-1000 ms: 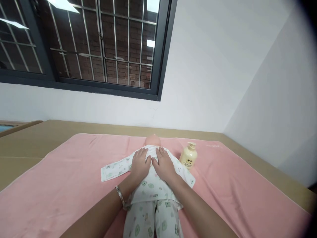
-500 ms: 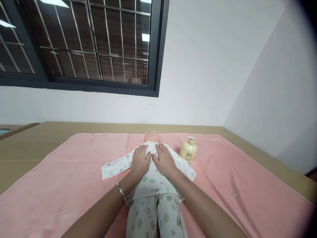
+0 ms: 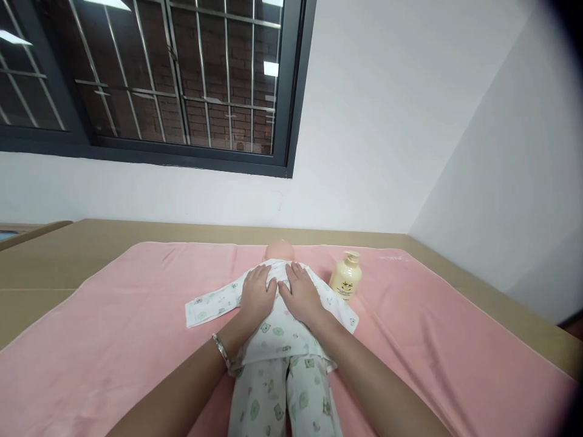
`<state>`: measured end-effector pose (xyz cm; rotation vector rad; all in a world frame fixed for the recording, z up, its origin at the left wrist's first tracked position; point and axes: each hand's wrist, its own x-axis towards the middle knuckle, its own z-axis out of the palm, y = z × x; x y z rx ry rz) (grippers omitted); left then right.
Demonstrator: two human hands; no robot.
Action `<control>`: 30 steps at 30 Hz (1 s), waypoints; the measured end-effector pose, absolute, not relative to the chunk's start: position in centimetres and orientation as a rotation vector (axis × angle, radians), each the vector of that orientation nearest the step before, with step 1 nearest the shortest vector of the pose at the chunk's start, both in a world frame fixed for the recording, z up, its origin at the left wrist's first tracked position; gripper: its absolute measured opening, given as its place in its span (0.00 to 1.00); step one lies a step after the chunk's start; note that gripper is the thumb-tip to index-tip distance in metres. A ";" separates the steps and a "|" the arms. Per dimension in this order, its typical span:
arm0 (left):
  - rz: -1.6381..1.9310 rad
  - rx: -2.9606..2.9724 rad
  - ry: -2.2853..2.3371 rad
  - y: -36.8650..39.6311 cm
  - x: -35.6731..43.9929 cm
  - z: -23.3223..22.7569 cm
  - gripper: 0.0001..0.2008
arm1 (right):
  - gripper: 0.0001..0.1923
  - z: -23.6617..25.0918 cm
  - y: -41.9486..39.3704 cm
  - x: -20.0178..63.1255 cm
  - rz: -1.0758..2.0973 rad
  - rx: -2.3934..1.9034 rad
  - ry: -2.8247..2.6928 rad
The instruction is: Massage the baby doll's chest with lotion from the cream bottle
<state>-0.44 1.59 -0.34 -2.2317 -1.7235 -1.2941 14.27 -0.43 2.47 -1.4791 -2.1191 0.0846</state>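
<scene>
A baby doll (image 3: 279, 249) lies on a pink blanket with its head at the far end; its face does not show. It wears a white printed top (image 3: 277, 340) and matching trousers (image 3: 257, 397). Flat on the upper part of the top rests my left hand (image 3: 258, 295), fingers stretched out, a silver bracelet (image 3: 221, 349) at the wrist. Beside it my right hand (image 3: 302, 295) lies flat on the doll's other side, fingers extended. The two thumbs come close together near the middle. Neither hand grips anything.
Right of the doll, a pale yellow pump bottle (image 3: 346, 277) stands on the pink blanket (image 3: 136, 328), close to the doll's sleeve. Beneath the blanket is a tan surface (image 3: 50, 261) that meets the white wall (image 3: 364, 121). A dark-framed window (image 3: 182, 155) with bars is above.
Both hands keep their place on the doll's top. The view has tilted very slightly; nothing else has visibly moved.
</scene>
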 end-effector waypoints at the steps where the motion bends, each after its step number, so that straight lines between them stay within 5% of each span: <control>1: -1.291 -2.236 -1.727 1.6 -0.4 -0.3 0.19 | 0.30 2.5 -0.4 14.3 0.084 -1.480 -2.117; 30: -1.304 -2.240 -1.727 1.8 -0.6 -0.5 0.19 | 0.30 2.3 -0.4 14.3 0.080 -1.478 -2.110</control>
